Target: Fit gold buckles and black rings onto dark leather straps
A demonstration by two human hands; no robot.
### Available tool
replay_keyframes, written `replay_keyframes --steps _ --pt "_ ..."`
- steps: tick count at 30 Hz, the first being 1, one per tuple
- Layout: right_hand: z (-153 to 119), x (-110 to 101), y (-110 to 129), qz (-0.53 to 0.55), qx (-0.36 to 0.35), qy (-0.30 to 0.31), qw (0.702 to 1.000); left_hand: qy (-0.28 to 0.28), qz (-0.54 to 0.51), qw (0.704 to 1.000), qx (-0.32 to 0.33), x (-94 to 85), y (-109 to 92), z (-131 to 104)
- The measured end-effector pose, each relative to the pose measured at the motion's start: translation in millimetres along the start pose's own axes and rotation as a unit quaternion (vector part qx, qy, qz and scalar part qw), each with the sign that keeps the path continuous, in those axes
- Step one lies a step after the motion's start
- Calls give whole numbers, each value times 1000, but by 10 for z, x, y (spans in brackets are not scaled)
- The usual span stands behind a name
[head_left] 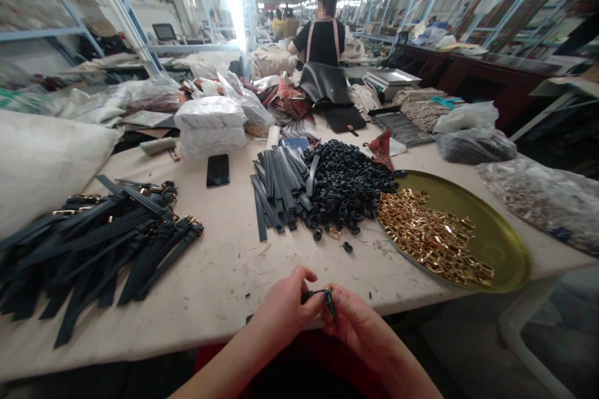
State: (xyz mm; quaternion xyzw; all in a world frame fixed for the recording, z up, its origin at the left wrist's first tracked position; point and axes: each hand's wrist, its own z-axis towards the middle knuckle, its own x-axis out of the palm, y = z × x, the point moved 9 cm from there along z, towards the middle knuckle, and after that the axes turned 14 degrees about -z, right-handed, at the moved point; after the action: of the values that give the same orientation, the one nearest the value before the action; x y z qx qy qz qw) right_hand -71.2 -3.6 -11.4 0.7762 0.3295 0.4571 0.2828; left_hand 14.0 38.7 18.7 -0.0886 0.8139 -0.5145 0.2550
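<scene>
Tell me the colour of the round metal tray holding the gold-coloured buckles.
The round metal tray is olive-gold, clearest in the head view.

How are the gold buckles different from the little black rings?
The gold buckles are shiny; the black rings are dark and duller. Most gold buckles lie on a round tray, while most black rings are heaped right on the table. Both are small and lie in jumbled piles.

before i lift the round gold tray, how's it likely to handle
The tray would probably feel heavier on the side near the black loops, where the gold buckles are heaped. Its glossy surface suggests the loose buckles might slide if tilted.
</scene>
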Motion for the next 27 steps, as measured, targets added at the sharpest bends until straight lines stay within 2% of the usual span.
replay_keyframes --steps 3,5,7,9,10,12,14,16,19,21,25,27 --pt "-11 -55 59 -27 -25 -19 999 3 -2 1000 -3 9 -51 -36" --pt "-18 -171 148 -96 -63 -71 991 18 -37 999 -1 33 -122 -71" --pt "-44 -326 258 -208 -101 -155 960 33 -78 996 -2 50 -194 -107" --pt "-88 -457 356 -311 -127 -240 911 41 -103 994 -8 53 -237 -132" --pt "-108 -503 385 -340 -134 -269 891 48 -115 992 -13 61 -241 -138" --pt "-123 -553 395 -358 -140 -289 877 69 -143 987 -23 99 -223 -141" --pt "-93 -528 356 -370 -132 -249 885 93 -173 980 -33 147 -184 -139" --pt "-64 -462 294 -396 -114 -181 893 117 -201 971 -46 198 -145 -143" --pt "-85 -393 236 -441 -100 -115 885 142 -228 960 -82 257 -80 -166" --pt "-124 -353 245 -490 -106 -97 860 150 -228 957 -98 278 -38 -183" --pt "-213 -195 340 -598 -138 -64 787 158 -213 959 -103 304 42 -199" --pt "-238 -129 376 -617 -144 -48 772 161 -201 961 -103 328 70 -205"
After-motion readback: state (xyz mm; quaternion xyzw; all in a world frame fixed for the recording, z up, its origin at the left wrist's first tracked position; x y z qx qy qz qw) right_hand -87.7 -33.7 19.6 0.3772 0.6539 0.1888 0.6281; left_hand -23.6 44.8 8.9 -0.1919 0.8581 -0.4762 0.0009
